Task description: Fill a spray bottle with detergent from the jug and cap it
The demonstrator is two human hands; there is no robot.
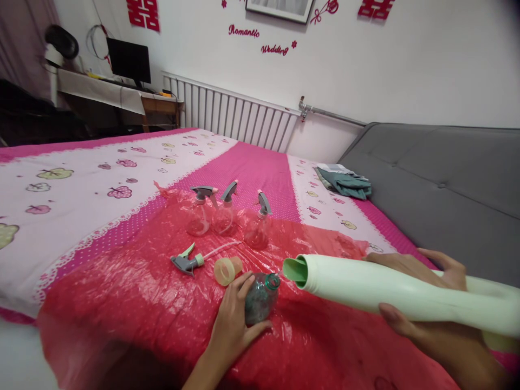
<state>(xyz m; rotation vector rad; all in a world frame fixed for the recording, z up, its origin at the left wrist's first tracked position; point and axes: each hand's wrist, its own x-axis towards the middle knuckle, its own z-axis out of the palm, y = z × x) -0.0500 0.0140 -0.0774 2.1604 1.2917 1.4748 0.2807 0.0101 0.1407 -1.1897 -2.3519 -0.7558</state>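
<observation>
My left hand [232,317] is closed around a small clear green bottle [260,300], whose uncapped mouth points up. My right hand [414,266] grips a large pale green jug [365,284], held almost level. Its green spout [296,269] faces left, just above and right of the bottle's mouth; no liquid shows between them. Left of my left hand lie a yellowish cap [227,271] and a grey-green spray trigger [189,264] with its tube. Farther back stand three clear spray bottles, a left one [198,219], a middle one [226,216] and a right one [257,230].
Red plastic sheeting [134,287] covers part of the pink patterned bed [255,162]. Folded green cloth [345,183] rests by the grey headboard [439,168]. Behind the bed are a white radiator [231,111], a desk [101,92] with a monitor [129,60], and a fan [60,42].
</observation>
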